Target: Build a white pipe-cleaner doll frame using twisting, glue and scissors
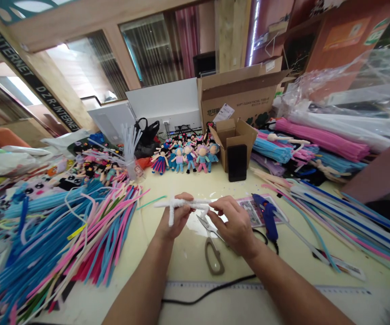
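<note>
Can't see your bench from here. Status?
Left hand and right hand both grip white pipe-cleaner figure. Scissors directly below, glue gun beside right hand.

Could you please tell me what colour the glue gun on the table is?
The glue gun is blue, seen in the head view.

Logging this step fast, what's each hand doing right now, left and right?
Left hand: closed around the white pipe-cleaner figure.
Right hand: fingertips pinching the same figure's right end, above the scissors.

Single head-worn view, forward and down, close over the table (188, 257).
</note>
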Available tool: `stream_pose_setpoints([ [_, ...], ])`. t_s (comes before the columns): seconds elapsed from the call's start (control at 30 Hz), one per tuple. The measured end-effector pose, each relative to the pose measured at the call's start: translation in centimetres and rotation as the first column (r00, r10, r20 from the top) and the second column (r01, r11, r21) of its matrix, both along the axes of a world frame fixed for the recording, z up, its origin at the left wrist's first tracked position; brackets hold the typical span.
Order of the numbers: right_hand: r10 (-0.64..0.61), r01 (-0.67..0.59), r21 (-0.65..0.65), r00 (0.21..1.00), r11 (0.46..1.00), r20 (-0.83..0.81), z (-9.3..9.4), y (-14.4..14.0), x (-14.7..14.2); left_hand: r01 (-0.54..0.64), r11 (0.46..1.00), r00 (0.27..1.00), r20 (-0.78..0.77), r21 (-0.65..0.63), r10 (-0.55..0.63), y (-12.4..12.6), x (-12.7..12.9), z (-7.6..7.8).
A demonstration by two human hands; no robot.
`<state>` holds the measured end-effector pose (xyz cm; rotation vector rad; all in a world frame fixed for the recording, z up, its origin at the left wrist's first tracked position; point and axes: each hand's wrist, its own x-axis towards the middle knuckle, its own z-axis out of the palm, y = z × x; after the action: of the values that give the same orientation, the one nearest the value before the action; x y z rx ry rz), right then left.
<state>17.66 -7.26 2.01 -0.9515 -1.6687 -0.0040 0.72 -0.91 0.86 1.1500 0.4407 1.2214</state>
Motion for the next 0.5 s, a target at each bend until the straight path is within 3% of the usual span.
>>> stream_pose_setpoints([
  [0.33, 0.018, -0.017, -0.069, 1.000, 0.997, 0.016, -0.40, 0.27, -0.22, -0.032, 0.983, 0.999, -0.002, -0.182, 0.033, -0.02, 0.74, 0.23],
  [0.5, 0.011, -0.008, -0.097, 1.000, 0.995, 0.029, -0.54, 0.32, -0.25, -0.071, 0.981, 0.998, -0.012, -0.180, 0.070, 0.02, 0.94, 0.15],
])
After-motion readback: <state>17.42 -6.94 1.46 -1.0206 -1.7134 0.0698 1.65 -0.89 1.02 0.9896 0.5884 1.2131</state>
